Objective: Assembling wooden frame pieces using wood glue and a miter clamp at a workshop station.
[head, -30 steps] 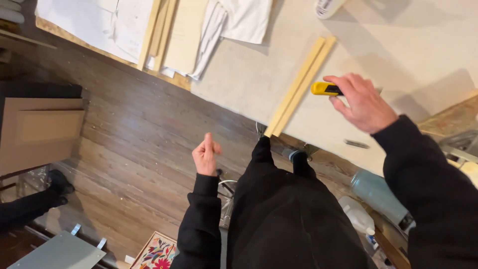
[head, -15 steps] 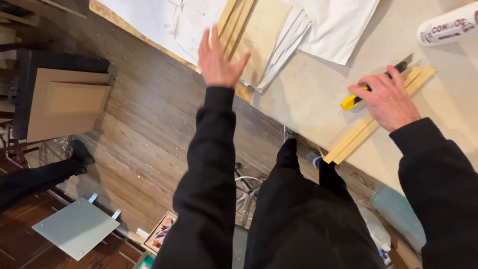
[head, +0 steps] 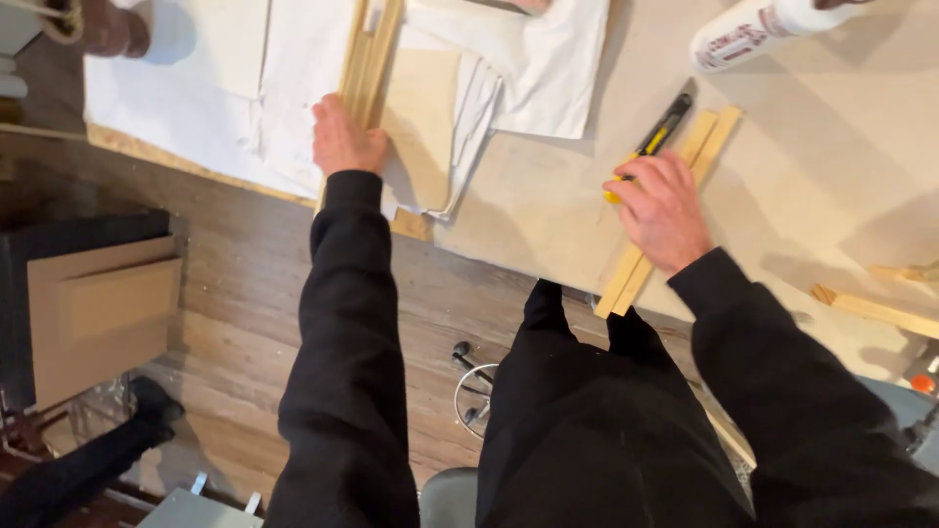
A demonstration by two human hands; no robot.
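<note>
My left hand [head: 344,140] rests on the near end of a bundle of thin wooden strips [head: 370,54] that lies on white paper sheets [head: 293,88] at the table's left. My right hand [head: 660,207] presses down on a pair of pale wooden strips [head: 709,142] lying diagonally on the table [head: 831,196]. Its fingers lie over the yellow end of a yellow and black utility knife [head: 657,137] beside those strips. Whether the fingers close around the knife I cannot tell. Both sleeves are black.
A white tube-shaped bottle [head: 753,29] lies at the table's far right. A thin wooden board [head: 421,127] sits on folded white cloth [head: 548,68]. More wood strips [head: 880,308] lie at the right edge. Below are a wood floor, a brown panel [head: 98,313] and a stool base [head: 474,386].
My left hand has reached forward from the air above the floor and come down on the bundle of strips. My right hand stays on the strips and knife.
</note>
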